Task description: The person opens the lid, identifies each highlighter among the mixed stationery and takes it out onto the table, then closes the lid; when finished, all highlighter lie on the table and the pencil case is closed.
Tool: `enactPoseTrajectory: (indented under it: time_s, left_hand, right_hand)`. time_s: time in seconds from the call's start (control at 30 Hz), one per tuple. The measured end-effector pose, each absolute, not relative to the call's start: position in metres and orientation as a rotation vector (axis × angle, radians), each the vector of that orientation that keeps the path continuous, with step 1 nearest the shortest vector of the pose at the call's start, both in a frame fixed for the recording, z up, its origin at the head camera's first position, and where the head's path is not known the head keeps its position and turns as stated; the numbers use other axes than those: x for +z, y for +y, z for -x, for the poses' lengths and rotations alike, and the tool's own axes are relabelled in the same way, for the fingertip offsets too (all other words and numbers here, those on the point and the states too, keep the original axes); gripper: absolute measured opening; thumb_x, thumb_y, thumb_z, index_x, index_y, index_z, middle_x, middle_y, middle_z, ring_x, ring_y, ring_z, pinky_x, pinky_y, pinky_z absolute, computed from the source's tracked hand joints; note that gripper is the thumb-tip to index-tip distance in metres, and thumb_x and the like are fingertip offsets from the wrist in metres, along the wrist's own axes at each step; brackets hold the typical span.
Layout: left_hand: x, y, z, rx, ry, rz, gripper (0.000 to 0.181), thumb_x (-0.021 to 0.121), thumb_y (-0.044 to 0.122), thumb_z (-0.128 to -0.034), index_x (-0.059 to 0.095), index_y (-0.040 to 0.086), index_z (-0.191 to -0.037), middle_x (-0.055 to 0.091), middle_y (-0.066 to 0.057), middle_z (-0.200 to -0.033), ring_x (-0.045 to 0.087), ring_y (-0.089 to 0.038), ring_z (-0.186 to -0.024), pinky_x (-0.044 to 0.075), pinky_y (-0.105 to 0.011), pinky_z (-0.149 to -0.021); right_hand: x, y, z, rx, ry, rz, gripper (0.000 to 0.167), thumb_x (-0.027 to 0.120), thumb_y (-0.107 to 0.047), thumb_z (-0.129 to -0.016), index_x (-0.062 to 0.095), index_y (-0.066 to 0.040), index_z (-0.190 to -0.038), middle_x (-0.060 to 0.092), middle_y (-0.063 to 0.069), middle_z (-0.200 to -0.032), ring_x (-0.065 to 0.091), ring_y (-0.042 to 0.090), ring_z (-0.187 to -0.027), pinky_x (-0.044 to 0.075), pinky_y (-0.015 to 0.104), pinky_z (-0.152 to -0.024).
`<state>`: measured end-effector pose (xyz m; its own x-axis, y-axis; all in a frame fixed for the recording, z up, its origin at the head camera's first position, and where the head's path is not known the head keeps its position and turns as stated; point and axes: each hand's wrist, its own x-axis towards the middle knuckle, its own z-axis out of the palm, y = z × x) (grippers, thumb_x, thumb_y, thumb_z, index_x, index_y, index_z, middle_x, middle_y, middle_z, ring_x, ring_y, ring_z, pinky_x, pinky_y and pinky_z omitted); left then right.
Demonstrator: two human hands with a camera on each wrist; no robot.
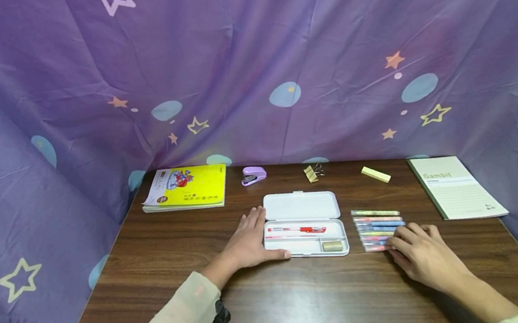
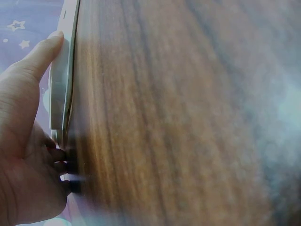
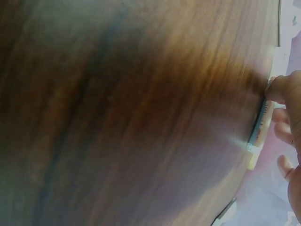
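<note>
A white pencil case [image 1: 300,207] lies open on the table. Inside are a red pen [image 1: 297,229], a thin pinkish stick [image 1: 291,237] and a small olive-gold block [image 1: 332,246]. My left hand [image 1: 247,241] rests against the case's left end, fingers extended along its side and thumb along the front edge; in the left wrist view the thumb touches the case wall [image 2: 61,84]. To the right lies a row of several pastel pens [image 1: 378,226]. My right hand [image 1: 424,255] is at their right ends, its thumb and index finger pinching the nearest pen [image 1: 375,248].
Along the back stand a yellow book [image 1: 199,185], a purple stapler [image 1: 254,175], a gold binder clip [image 1: 310,174] and a pale yellow stick-shaped block [image 1: 376,174]. At the right lies a notepad [image 1: 456,187]. Purple curtain [image 1: 248,67] surrounds the wooden table [image 1: 275,303].
</note>
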<state>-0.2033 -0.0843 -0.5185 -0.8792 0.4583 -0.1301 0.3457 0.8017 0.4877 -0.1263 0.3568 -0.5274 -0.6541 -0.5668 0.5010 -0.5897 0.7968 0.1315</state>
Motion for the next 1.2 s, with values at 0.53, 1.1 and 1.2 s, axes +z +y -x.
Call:
enactPoseTrajectory:
  time_s: [0.53,1.1,1.2]
  left_hand:
    - [-0.523,-0.088,0.204,0.667,2.755,-0.615,0.139,0.075,0.085,-0.0844,0.013,0.003,-0.177,0.012,-0.020,-0.186,0.008,-0.033,-0.176,0.009,-0.049,-0.145]
    - [-0.522,-0.086,0.204,0.669,2.755,-0.629,0.138,0.076,0.083,-0.0848,0.013,0.001,-0.177,0.013,-0.021,-0.186,0.010,-0.035,-0.175,0.011,-0.051,-0.144]
    - [-0.521,-0.086,0.205,0.663,2.756,-0.632,0.138,0.076,0.083,-0.0849,0.012,0.001,-0.177,0.012,-0.021,-0.186,0.009,-0.035,-0.175,0.010,-0.051,-0.144]
  right_hand:
    - [-0.528,0.355,0.129,0.099,-2.452,-0.876,0.069,0.023,-0.052,-0.118,0.077,-0.015,-0.098,0.068,0.000,-0.095,0.061,0.026,-0.089,0.046,0.056,-0.077]
    - [-0.515,0.304,0.178,0.237,-2.518,-0.879,0.028,0.090,-0.016,-0.085,0.081,-0.009,-0.110,0.071,0.007,-0.106,0.065,0.028,-0.095,0.051,0.051,-0.074]
    - [-0.512,0.291,0.198,0.341,-2.588,-0.822,0.029,0.085,-0.015,-0.092,0.079,-0.004,-0.119,0.072,0.012,-0.112,0.069,0.034,-0.102,0.060,0.058,-0.082]
